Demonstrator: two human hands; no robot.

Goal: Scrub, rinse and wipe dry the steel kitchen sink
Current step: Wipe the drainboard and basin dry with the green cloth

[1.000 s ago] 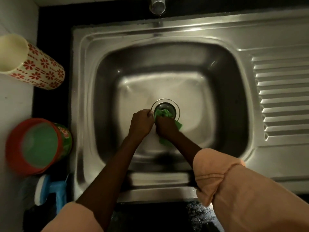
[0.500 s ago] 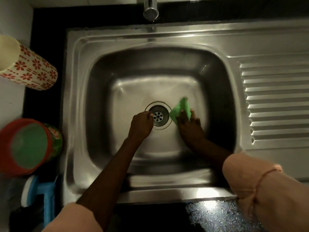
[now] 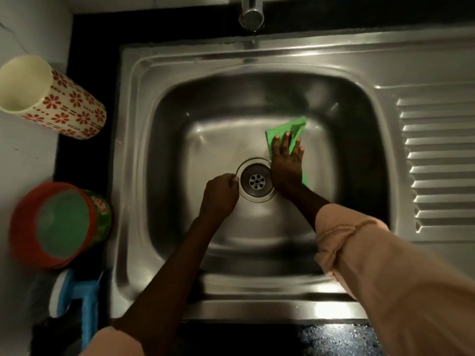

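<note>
R hand lies flat on the sink floor just right of the drain, fingers straight and spread, pressing a green cloth down; cloth sticks out past the fingertips toward the back-right of the basin, w/ a bit also showing by the wrist. L hand sits just left of the drain, fingers curled into a loose fist, knuckles touching the drain's rim; can't tell if it holds anything. Both forearms reach in over the front edge, peach sleeves pushed up. Basin is steel, ribbed drainboard to the right, tap over the back rim at centre. On the counter left of the sink: a cream tumbler w/ red flower print, a red-rimmed tub w/ green contents nearer the front, and a blue-handled brush just in front of the tub. Black speckled counter runs along the front edge.
</note>
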